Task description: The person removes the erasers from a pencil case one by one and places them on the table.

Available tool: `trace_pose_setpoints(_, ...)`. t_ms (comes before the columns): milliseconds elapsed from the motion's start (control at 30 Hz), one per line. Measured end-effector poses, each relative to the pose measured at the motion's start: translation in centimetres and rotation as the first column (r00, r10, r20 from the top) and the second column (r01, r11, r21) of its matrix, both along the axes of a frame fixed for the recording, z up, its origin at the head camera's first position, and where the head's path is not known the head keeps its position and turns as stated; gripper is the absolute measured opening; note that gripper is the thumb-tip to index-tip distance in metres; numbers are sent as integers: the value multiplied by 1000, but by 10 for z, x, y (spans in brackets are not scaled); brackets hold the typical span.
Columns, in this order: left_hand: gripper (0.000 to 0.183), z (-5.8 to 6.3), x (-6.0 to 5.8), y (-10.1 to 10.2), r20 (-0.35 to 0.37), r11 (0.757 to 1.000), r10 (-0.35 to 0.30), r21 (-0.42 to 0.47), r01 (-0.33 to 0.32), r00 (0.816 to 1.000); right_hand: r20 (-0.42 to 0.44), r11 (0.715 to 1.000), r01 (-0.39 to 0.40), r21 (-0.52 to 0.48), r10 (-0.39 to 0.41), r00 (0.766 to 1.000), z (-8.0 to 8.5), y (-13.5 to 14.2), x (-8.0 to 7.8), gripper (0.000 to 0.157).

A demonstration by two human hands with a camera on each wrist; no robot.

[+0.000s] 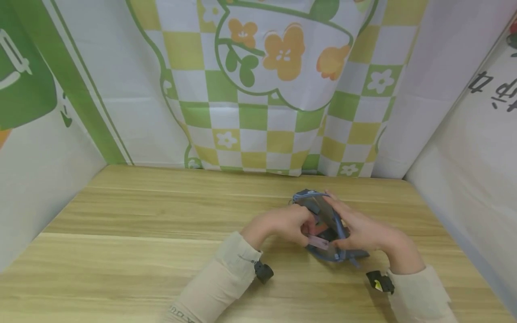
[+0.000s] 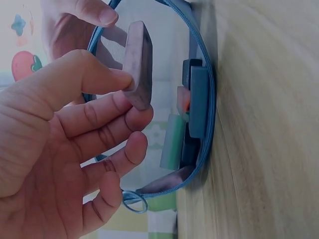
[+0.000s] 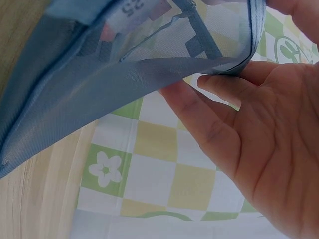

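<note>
A blue mesh zip pouch (image 1: 341,226) lies on the table with its mouth wide open. Between thumb and fingertips, my left hand (image 1: 291,223) pinches a small pinkish-grey rectangular block (image 2: 137,64) at the pouch's mouth. Inside, along the lower side, are a dark blue block (image 2: 199,102), a green piece (image 2: 172,142) and a small orange-pink piece (image 2: 183,99). My right hand (image 1: 365,231) grips the pouch's right edge, thumb at the rim and fingers behind the mesh (image 3: 124,82). The mesh partly hides the contents in the right wrist view.
The wood-grain table (image 1: 133,215) reaches back to a checked, flowered cloth (image 1: 254,116). White panels stand at left and right (image 1: 476,179). Small black wrist cameras sit at the left cuff (image 1: 264,272) and right cuff (image 1: 380,281).
</note>
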State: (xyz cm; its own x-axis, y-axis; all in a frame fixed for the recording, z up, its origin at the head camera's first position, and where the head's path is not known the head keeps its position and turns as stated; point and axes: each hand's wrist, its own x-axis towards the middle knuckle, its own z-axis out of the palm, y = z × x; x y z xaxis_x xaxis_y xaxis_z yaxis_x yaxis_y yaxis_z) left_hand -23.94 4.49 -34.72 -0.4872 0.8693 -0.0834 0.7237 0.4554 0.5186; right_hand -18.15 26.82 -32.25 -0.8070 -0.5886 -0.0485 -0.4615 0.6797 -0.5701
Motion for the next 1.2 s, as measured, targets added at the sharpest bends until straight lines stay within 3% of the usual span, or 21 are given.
trace_pose_setpoints(267, 16, 5, -1, -11, 73, 998, 15, 52, -18, 997, 15, 1000, -6, 3, 6, 1000, 0, 0, 0, 100)
trace_pose_setpoints(400, 16, 8, -3, -18, 49, 997, 24, 70, -28, 999, 37, 1000, -8, -6, 9, 999, 1, 0, 0, 100)
trace_pose_setpoints(800, 19, 19, -5, -37, 25, 988, 85, 130, -88, 996, -7, 1000, 3, 21, -2, 1000, 1, -1, 1, 101)
trace_pose_setpoints(1200, 21, 29, -15, -62, 4, 968, 142, 211, -139, 990, -4, 1000, 8, 27, -8, 1000, 0, -2, 1, 101)
